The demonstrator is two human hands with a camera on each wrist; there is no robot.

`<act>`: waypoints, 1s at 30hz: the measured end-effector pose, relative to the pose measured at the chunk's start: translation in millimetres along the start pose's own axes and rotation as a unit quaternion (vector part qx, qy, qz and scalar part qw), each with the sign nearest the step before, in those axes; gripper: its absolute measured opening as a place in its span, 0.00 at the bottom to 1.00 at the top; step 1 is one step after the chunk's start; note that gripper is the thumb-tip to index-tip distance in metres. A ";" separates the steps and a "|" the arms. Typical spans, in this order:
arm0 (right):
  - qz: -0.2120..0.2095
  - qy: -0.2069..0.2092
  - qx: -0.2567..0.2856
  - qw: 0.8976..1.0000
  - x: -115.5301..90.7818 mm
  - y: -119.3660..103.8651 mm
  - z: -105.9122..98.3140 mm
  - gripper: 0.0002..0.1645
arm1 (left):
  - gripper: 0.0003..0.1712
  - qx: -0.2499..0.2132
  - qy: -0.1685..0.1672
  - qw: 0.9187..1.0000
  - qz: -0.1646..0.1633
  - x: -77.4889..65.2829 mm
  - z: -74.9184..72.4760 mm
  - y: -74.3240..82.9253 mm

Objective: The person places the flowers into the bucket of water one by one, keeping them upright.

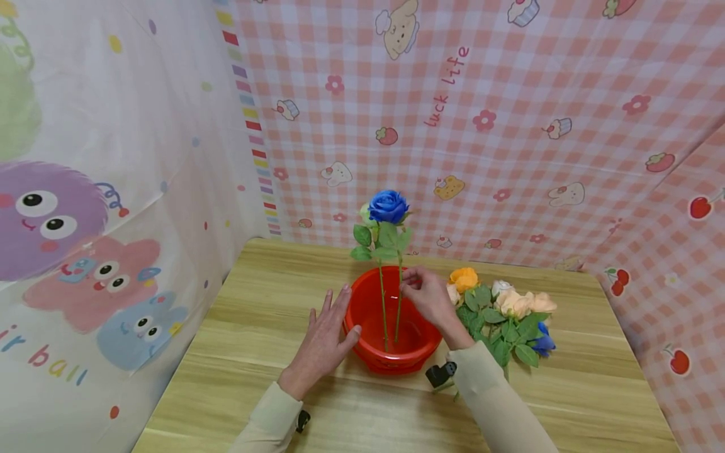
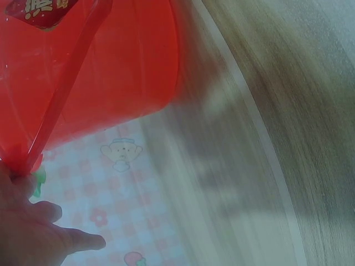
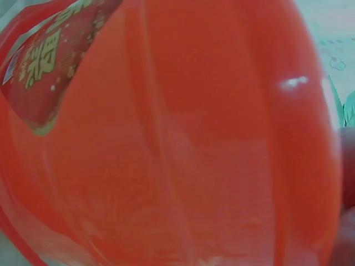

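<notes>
table [image 1: 255,327]: loads of open wood to your left and front; the back edge meets the curtain.
bucket [image 1: 391,327]: red, mid-table. Your left hand [image 1: 323,343] lies flat and relaxed against its left wall.
loose flowers [image 1: 504,314]: piled just right of the bucket, crowding your right sleeve.
blue rose [image 1: 387,206]: stands upright in the bucket. Your right hand [image 1: 427,296] pinches its stem.
risk: I'd guess it flops over the rim if you let go, since the bucket's so wide.

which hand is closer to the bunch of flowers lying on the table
Right. The right hand pinches a stem over the red bucket, just beside the flower bunch. The left hand rests against the bucket's far side, away from the bunch.
</notes>
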State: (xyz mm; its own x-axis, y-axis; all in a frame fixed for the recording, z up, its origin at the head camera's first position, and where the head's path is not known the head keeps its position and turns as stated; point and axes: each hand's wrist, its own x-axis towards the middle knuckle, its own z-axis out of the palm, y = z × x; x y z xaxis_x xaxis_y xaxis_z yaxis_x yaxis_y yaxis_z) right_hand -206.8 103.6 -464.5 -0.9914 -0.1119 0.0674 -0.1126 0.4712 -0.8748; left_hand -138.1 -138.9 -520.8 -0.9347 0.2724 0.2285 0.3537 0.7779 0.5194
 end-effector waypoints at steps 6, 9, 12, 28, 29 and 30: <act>0.008 -0.011 -0.024 1.000 4.2 1.9 5.7 0.09 | 0.44 -0.004 0.000 1.000 -0.001 -0.3 0.0 0.0; 0.005 -0.016 -0.037 0.999 5.4 1.0 8.2 0.09 | 0.44 -0.006 -0.001 1.000 -0.002 -0.6 -0.3 0.4; 0.005 -0.023 -0.043 0.999 6.0 0.8 10.6 0.09 | 0.44 -0.008 -0.002 1.000 -0.003 -0.8 -0.7 0.8; 0.021 -0.059 -0.074 0.995 13.9 3.3 17.9 0.06 | 0.44 -0.010 -0.011 1.000 -0.009 0.0 -0.6 0.5; 0.024 -0.063 -0.073 0.995 14.4 3.5 18.2 0.06 | 0.44 -0.009 -0.012 1.000 -0.010 0.0 -0.8 0.6; 0.026 -0.067 -0.072 0.995 15.0 4.1 18.5 0.06 | 0.44 -0.009 -0.013 1.000 -0.011 0.0 -0.8 0.6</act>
State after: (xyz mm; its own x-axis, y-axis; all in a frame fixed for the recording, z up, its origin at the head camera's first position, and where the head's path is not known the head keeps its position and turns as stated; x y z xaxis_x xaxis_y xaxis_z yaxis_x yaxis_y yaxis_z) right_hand -220.8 87.6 -475.9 -0.9797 -0.1947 -0.0489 -0.0790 0.5982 -0.7975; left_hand -137.9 -138.9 -519.8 -0.9428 0.2697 0.1957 0.3332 0.7732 0.5396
